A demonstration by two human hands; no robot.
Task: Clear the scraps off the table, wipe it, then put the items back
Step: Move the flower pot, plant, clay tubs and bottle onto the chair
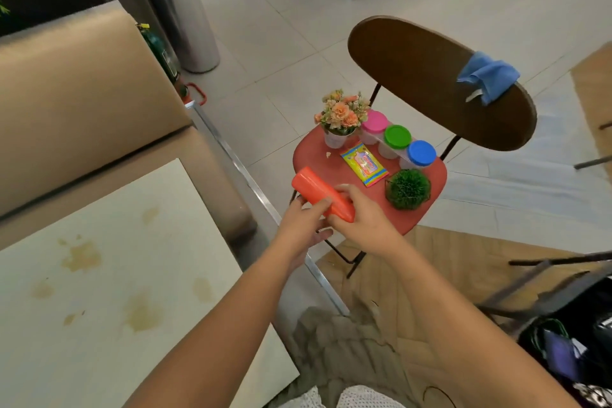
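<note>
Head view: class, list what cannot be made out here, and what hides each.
Head view throughout.
Orange bottle, near end: the right hand and left hand grip over it.
Yellow packet, print: too small to read.
Table: cut off by the left and bottom edges.

The orange plastic tube (311, 185) is covered mid-length by the left hand (301, 222) and right hand (364, 219). Print on the yellow sachet (364, 164) is too small to read. The pale stained surface (99, 275) runs off lower left.
</note>
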